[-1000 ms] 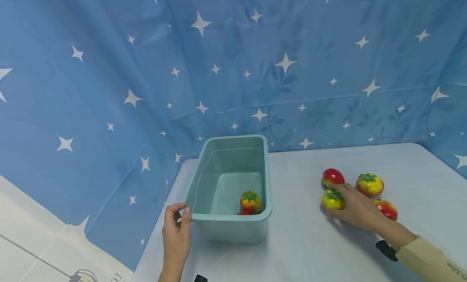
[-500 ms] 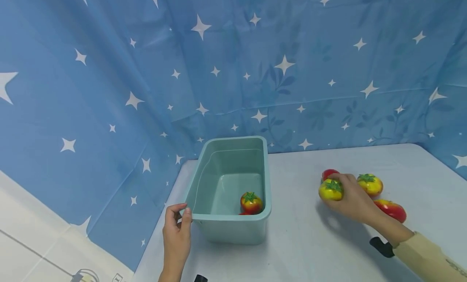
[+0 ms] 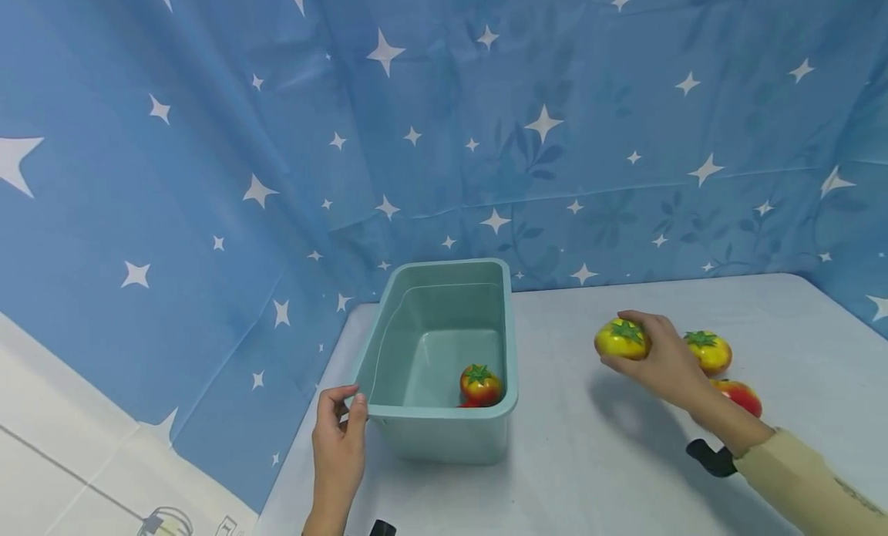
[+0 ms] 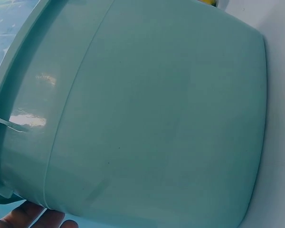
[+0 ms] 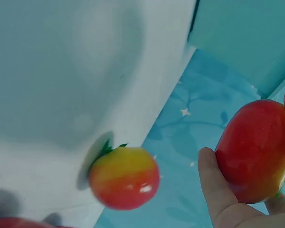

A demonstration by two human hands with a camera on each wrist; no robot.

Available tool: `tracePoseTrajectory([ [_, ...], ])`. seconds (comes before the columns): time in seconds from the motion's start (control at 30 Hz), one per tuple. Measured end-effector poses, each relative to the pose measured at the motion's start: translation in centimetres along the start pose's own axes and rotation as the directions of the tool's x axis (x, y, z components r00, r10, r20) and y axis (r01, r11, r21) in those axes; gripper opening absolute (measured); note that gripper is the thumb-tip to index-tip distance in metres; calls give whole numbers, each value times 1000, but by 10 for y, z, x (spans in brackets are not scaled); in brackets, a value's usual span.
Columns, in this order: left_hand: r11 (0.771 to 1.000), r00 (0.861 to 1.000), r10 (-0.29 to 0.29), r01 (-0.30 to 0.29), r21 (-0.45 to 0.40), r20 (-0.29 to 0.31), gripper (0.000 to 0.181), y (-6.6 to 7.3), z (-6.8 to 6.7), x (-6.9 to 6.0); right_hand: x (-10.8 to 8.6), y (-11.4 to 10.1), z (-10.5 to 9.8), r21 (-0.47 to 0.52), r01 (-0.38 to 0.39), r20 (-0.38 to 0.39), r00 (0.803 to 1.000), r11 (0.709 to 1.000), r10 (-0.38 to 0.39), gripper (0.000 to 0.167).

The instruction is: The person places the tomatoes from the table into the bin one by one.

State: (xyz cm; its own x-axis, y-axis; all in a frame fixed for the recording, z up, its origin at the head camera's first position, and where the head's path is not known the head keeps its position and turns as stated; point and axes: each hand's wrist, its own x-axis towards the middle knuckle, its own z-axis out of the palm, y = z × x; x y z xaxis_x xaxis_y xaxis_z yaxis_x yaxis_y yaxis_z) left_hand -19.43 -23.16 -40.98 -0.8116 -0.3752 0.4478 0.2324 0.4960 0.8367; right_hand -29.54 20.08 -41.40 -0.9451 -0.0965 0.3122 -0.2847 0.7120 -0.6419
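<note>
My left hand point(image 3: 338, 451) holds the near left corner of a pale green-blue plastic bin point(image 3: 444, 412), thumb and fingers at its rim. In the left wrist view the bin's side wall point(image 4: 152, 114) fills most of the picture, with fingertips point(image 4: 50, 219) at the lower left. Above the table, my right hand point(image 3: 669, 366) grips a toy tomato point(image 3: 621, 340), yellow on top with green leaves. From the right wrist its underside point(image 5: 254, 152) looks red. Inside the bin lies a red-yellow tomato point(image 3: 481, 385), with a red piece partly hidden by the near wall.
Behind my right hand sit a yellow tomato point(image 3: 711, 352) and a red-yellow fruit point(image 3: 741, 398), partly covered by the wrist. One tomato point(image 5: 125, 178) shows whole in the right wrist view. A blue star-printed curtain point(image 3: 444, 135) hangs along the back of the white table point(image 3: 569, 459).
My right hand has lifted the yellow tomato off the table and moved it slightly left and back. The red fruit behind it is now hidden. My left hand stays on the bin.
</note>
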Motion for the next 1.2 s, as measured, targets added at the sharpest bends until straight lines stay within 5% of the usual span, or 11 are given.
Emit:
tracePoseTrajectory([
  [0.37,1000,1000,13,-13,-15,1,21,-2,0,1,17,-23,2,59,110,22,994,992,-111,75],
  [0.7,1000,1000,10,-10,-5,-3,21,-2,-1,0,34,-67,10,141,92,25,995,986,-97,78],
  [1.2,1000,1000,13,-13,-18,-5,20,-3,0,1,54,-116,26,171,189,2,981,967,-192,77],
])
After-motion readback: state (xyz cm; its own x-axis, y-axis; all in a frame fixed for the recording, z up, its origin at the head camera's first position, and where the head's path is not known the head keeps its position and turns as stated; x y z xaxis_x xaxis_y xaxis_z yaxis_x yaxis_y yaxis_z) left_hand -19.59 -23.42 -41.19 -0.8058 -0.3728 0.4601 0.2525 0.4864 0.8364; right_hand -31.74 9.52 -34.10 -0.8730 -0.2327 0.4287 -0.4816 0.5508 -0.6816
